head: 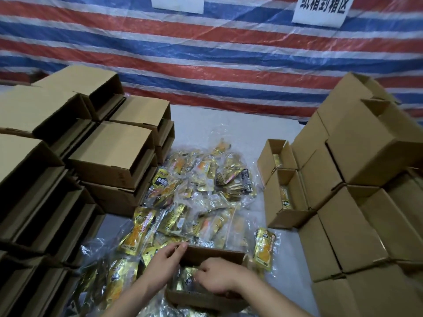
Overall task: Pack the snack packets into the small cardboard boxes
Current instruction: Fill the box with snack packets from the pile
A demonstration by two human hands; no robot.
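Against a striped red, white and blue tarpaulin (206,53), the left hand (163,259) is gripping the near open brown cardboard box (215,253) by its left wall, while the right hand (219,275) is pinching a gold foil snack packet (186,279) inside it.

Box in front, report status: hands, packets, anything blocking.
Left hand holds box rim. Right hand inside, pressing packets down. Loose packet pile crowds behind the box; nothing blocking.

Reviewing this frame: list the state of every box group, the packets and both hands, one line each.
Box being packed: open, gold packets inside.
Left hand: holds that box's far-left corner.
Right hand: inside the box, on the packets.
Loose packets: heaped on the table.
Two boxes at right: open, part-filled.
Left stacks: empty, on their sides.
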